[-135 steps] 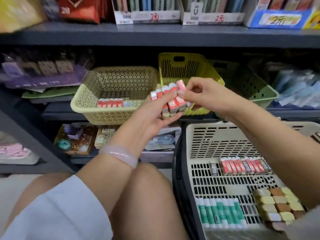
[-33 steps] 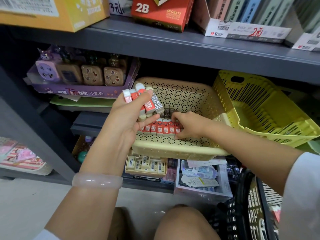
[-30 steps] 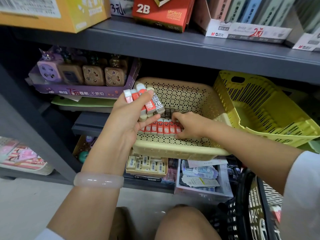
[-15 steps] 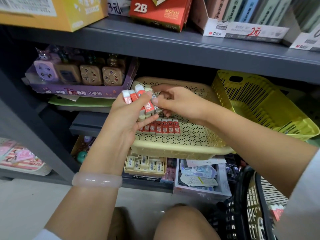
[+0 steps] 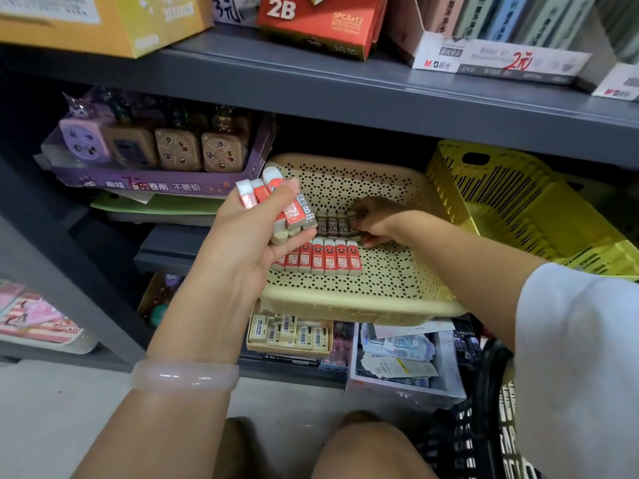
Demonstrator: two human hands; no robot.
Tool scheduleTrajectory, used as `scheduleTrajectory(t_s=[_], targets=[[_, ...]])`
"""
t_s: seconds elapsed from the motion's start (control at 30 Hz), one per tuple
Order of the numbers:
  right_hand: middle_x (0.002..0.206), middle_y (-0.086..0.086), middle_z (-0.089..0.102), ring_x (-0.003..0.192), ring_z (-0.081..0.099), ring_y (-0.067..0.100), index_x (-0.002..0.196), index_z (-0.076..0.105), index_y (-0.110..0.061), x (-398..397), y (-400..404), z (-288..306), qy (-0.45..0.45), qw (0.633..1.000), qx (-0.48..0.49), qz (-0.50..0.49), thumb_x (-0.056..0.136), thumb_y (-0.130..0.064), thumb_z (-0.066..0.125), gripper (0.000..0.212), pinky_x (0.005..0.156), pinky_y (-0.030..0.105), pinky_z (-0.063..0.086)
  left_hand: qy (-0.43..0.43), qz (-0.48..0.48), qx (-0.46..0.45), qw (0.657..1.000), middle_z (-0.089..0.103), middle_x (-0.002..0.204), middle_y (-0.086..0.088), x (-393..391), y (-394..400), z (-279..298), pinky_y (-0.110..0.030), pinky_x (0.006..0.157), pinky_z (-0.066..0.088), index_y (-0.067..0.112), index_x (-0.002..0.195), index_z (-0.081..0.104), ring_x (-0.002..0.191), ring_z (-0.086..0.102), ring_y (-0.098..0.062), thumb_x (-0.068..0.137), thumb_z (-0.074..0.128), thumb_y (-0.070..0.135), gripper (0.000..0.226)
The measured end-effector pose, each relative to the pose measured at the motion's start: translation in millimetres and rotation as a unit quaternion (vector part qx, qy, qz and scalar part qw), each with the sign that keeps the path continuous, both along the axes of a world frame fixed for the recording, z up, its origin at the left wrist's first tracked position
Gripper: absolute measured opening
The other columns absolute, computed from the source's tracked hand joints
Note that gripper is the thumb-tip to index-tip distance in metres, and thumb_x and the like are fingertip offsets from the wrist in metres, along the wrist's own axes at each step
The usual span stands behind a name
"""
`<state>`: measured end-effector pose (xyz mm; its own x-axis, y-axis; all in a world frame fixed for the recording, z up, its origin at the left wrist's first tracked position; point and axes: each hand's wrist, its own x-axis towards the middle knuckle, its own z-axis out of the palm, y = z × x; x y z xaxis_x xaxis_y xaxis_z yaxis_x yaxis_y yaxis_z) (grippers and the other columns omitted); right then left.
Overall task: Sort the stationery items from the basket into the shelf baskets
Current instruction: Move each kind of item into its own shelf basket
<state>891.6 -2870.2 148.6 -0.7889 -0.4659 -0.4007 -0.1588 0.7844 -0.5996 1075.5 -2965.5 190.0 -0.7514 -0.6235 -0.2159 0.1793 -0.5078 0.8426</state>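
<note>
Erasers (image 5: 276, 205), small, light, stiff sleeved blocks, sit fanned at centre frame, clamped in our left hand (image 5: 249, 243). We take each by its long sides. Our right hand (image 5: 377, 221) pinches a dark eraser (image 5: 352, 225) inside the beige basket (image 5: 363, 302).

right hand's fingertips (image 5: 359, 219) hidden among dark erasers (image 5: 332, 225), floor basket (image 5: 491, 426) cut off
</note>
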Motion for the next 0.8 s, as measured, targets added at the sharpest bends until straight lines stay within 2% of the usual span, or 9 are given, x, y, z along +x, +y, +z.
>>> scheduleTrajectory(t_s=[0.23,0.37,0.47,0.5,0.53,0.6,0.63,0.73,0.8], targets=[[0.092,0.006,0.06,0.061,0.063,0.011,0.135,0.044,-0.017,-2.0,1.1,-4.4,-0.023,0.999,-0.022,-0.007,0.091,-0.01,0.055,0.046,0.046,0.015,0.053,-0.005,0.001,0.002,1.0,0.072,0.07,-0.002,-0.6,0.6,0.5,-0.031,0.055,0.056,0.014,0.083,0.062,0.068,0.071,-0.017,0.076,0.073,0.014,0.013],[0.085,0.007,0.062,0.06,0.062,0.011,0.132,0.048,-0.015,1.9,2.7,2.1,-0.017,1.0,0.016,0.013,0.092,-0.014,0.054,0.04,0.05,0.017,0.055,-0.01,0.002,0.002,1.0,0.071,0.079,-0.006,0.2,1.2,1.8,-0.031,0.055,0.056,0.014,0.083,0.061,0.067,0.071,-0.016,0.076,0.073,0.014,0.013],[0.072,0.003,0.056,0.052,0.055,0.011,0.133,0.045,-0.013,10.6,4.2,17.6,0.086,0.993,0.059,0.049,0.095,-0.024,0.049,0.04,0.049,0.02,0.052,-0.014,0.002,0.004,1.0,0.07,0.081,-0.007,0.7,1.6,2.7,-0.031,0.055,0.056,0.014,0.083,0.061,0.065,0.071,-0.015,0.077,0.072,0.014,0.013],[0.069,0.0,0.054,0.05,0.051,0.01,0.131,0.048,-0.015,14.0,4.2,24.9,0.121,0.99,0.023,0.063,0.095,-0.027,0.048,0.038,0.048,0.02,0.051,-0.015,0.002,0.006,1.0,0.07,0.082,-0.007,0.7,1.6,2.8,-0.031,0.055,0.056,0.014,0.083,0.061,0.065,0.071,-0.015,0.077,0.073,0.014,0.013],[0.068,-0.002,0.054,0.05,0.049,0.009,0.128,0.052,-0.018,19.7,4.0,33.8,0.119,0.989,-0.047,0.074,0.095,-0.029,0.047,0.035,0.048,0.018,0.048,-0.016,0.002,0.007,1.0,0.07,0.081,-0.006,0.7,1.6,2.8,-0.031,0.055,0.056,0.014,0.083,0.061,0.065,0.071,-0.015,0.077,0.073,0.015,0.013],[0.073,-0.003,0.058,0.055,0.051,0.006,0.118,0.059,-0.02,36.9,4.0,52.8,0.022,0.971,-0.21,0.114,0.094,-0.029,0.05,0.027,0.052,0.015,0.047,-0.017,0.002,0.009,1.0,0.07,0.079,-0.005,0.6,1.5,2.9,-0.031,0.055,0.056,0.014,0.084,0.062,0.065,0.071,-0.015,0.077,0.072,0.015,0.012],[0.077,-0.003,0.059,0.059,0.054,0.004,0.113,0.059,-0.023,46.0,4.4,60.8,-0.022,0.956,-0.249,0.15,0.093,-0.03,0.052,0.023,0.056,0.014,0.048,-0.018,0.002,0.009,1.0,0.07,0.077,-0.005,0.4,1.4,3.1,-0.031,0.055,0.056,0.015,0.085,0.062,0.065,0.071,-0.015,0.078,0.072,0.015,0.012],[0.086,-0.003,0.06,0.067,0.059,0.0,0.111,0.053,-0.032,64.2,4.0,70.7,-0.048,0.938,-0.227,0.256,0.091,-0.028,0.055,0.02,0.069,0.015,0.053,-0.018,-0.002,0.008,1.0,0.072,0.069,-0.003,0.2,1.1,4.1,-0.029,0.054,0.056,0.015,0.088,0.063,0.066,0.071,-0.016,0.079,0.071,0.015,0.011],[0.089,0.0,0.059,0.066,0.06,-0.002,0.114,0.051,-0.028,67.8,3.6,69.4,-0.032,0.937,-0.226,0.266,0.091,-0.02,0.056,0.025,0.071,0.015,0.053,-0.015,-0.008,0.006,1.0,0.072,0.066,-0.001,0.5,1.8,4.7,-0.029,0.053,0.056,0.014,0.088,0.062,0.067,0.071,-0.016,0.081,0.069,0.015,0.011]])
